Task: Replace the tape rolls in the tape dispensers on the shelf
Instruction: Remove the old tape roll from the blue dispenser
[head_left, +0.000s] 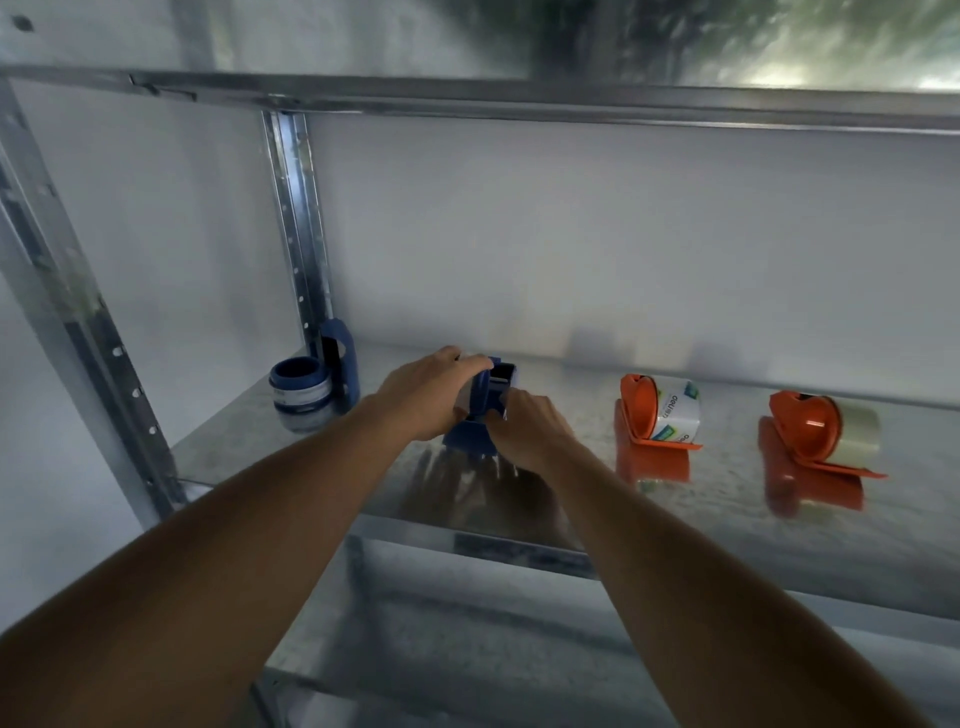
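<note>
Both hands work on a blue dispenser (480, 410) standing at the middle of a metal shelf (727, 499). The left hand (423, 395) curls round its left side, where a pale roll seems to sit, while the right hand (524, 423) grips its lower right edge. The step in hand appears to be seating or freeing that roll; blur hides which. To the left stand a second blue dispenser (340, 364) and a loose roll (301, 392); to the right, well apart, two orange dispensers (657, 421) (823, 436) already carry tape. The next move likely calls for a steady hold on the frame while the roll slides along its hub.
</note>
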